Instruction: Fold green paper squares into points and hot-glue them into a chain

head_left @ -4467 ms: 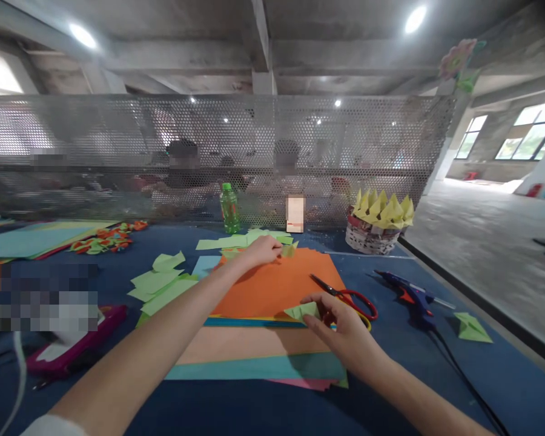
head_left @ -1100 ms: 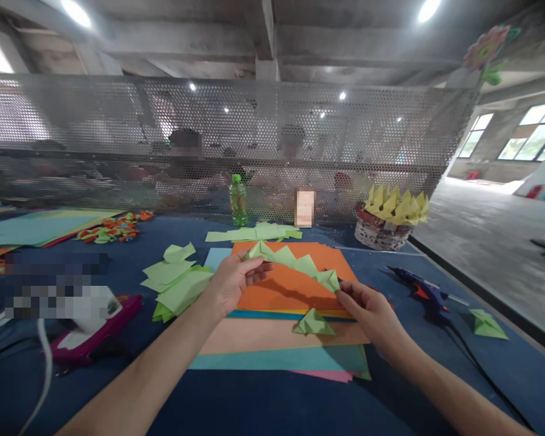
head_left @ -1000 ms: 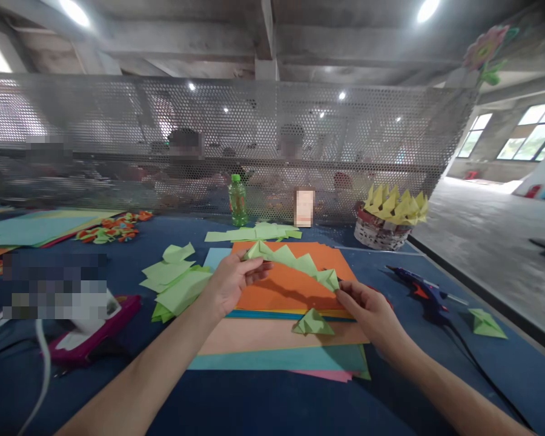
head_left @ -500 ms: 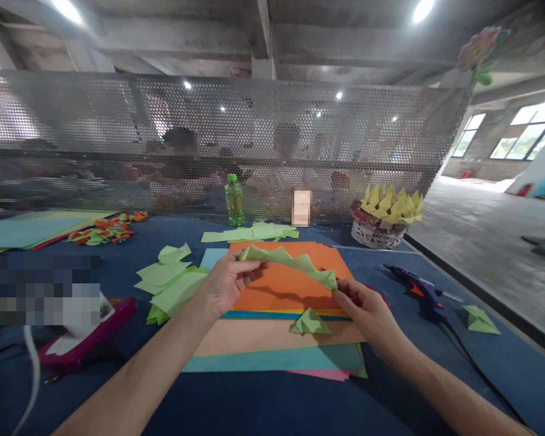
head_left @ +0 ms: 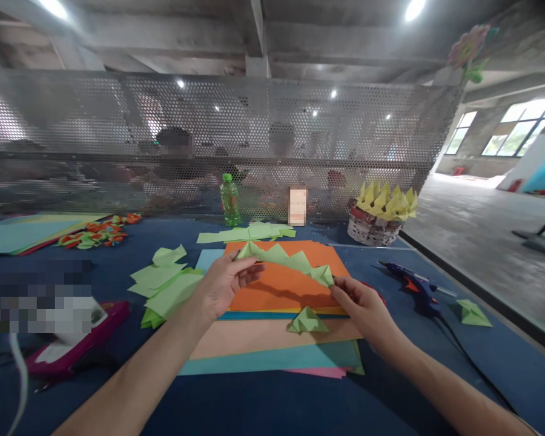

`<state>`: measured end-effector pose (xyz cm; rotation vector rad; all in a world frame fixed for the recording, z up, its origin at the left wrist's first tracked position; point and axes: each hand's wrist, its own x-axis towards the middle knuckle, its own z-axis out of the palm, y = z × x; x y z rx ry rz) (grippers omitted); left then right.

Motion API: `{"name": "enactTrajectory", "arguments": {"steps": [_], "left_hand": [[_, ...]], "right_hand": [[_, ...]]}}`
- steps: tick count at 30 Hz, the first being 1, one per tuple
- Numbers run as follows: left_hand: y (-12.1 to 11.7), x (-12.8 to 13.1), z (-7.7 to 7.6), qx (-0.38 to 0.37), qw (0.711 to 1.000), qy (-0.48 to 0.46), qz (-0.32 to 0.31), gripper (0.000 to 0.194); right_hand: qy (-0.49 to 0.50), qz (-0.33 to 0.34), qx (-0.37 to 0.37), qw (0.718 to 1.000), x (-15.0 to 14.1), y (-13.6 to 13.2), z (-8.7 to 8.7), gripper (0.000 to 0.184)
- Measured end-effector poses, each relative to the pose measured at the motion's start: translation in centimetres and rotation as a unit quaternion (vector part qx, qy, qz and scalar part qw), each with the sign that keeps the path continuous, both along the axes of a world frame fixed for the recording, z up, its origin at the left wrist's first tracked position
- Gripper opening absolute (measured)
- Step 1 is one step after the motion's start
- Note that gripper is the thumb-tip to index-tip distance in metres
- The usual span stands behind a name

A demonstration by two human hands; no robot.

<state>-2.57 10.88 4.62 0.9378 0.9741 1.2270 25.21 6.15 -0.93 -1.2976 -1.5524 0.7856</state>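
A chain of folded light-green paper triangles stretches between my two hands, above a stack of coloured paper whose top sheet is orange. My left hand pinches the chain's left end, thumb on the near side. At the other end, lower down, my right hand grips the last folded piece between thumb and fingers. One loose folded green piece lies on the stack's peach sheet, below the chain. Another folded green piece rests on the blue table, far to the right.
Right of the stack lies a blue glue gun with its cord. Green paper sheets are piled left, near a magenta device. Behind stand a green bottle, a basket with yellow folded paper and a perforated metal screen.
The whole view has shifted slightly, so things appear a little further left. Both hands keep their hold on the chain, which looks slightly turned.
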Motion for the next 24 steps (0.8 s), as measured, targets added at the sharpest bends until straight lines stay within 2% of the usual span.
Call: {"name": "enactTrajectory", "arguments": {"steps": [11, 17, 24], "left_hand": [[0.0, 0.0, 0.3, 0.012, 0.998, 0.065, -0.013, 0.025], [0.2, -0.3, -0.3, 0.002, 0.990, 0.129, -0.053, 0.025], [0.0, -0.5, -0.9, -0.002, 0.977, 0.187, -0.103, 0.025]], "right_hand": [[0.014, -0.025, 0.015, 0.999, -0.3, -0.3, 0.7, 0.030], [0.021, -0.045, 0.029, 0.998, -0.5, -0.5, 1.2, 0.030], [0.018, -0.053, 0.037, 0.998, -0.5, -0.4, 1.0, 0.030]]}}
